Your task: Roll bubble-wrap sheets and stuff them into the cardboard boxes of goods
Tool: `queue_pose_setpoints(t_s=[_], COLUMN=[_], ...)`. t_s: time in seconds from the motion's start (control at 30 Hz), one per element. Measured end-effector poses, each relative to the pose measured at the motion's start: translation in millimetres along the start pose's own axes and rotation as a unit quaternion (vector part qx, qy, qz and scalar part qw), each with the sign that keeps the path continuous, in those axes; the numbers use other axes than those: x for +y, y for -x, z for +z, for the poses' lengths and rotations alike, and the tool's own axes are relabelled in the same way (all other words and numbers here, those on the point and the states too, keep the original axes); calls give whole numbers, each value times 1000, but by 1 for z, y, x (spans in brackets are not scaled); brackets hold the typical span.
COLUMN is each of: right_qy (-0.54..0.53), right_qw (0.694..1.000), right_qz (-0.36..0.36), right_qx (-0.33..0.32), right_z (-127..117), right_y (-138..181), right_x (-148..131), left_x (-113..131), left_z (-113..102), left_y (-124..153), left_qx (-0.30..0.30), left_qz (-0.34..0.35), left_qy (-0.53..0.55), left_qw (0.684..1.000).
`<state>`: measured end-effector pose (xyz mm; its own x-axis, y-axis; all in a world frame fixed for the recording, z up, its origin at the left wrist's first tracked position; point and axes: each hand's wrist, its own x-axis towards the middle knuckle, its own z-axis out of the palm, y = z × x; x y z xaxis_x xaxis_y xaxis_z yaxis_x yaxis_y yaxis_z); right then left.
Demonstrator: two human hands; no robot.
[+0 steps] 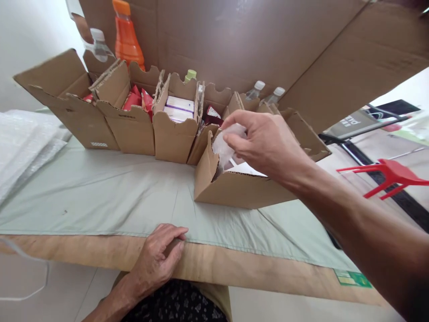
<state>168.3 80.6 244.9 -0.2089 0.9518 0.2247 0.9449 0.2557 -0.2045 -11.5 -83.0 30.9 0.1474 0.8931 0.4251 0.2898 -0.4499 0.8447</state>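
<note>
My right hand [264, 143] reaches over an open cardboard box [234, 188] near the table's middle, its fingers closed on a crumpled piece of clear plastic wrap [224, 145] at the box's left corner. White paper [248, 169] lies inside the box. At the table's front edge my left hand [161, 259] rests with curled fingers pressing on the pale green cloth [117, 197]; it holds nothing I can make out.
A row of small open cardboard boxes [134, 125] stands behind, holding red packets [134, 99] and white packs [179, 107]. Bottles [126, 36] and a large cardboard sheet [254, 44] rise at the back. Bubble wrap [23, 143] lies left; a red stool [392, 174] stands right.
</note>
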Motion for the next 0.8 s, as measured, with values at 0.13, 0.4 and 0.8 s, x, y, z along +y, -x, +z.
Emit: queue_pose_setpoints(t_s=[0.13,0.4,0.8], right_qy=[-125,-4,-79], right_qw=[989,974,991], right_qz=[55,-45,-55], right_qx=[-56,-220,89], right_z=[11,13,-27], right_y=[-10,-16,47], right_x=[8,20,49], left_x=[0,-3,8], left_z=[0,1,4], left_y=[0,-1,8], left_qx=[6,9,66], left_qz=[2,12,-23], left_qy=[10,14,-40], left_qw=[1000,1000,997])
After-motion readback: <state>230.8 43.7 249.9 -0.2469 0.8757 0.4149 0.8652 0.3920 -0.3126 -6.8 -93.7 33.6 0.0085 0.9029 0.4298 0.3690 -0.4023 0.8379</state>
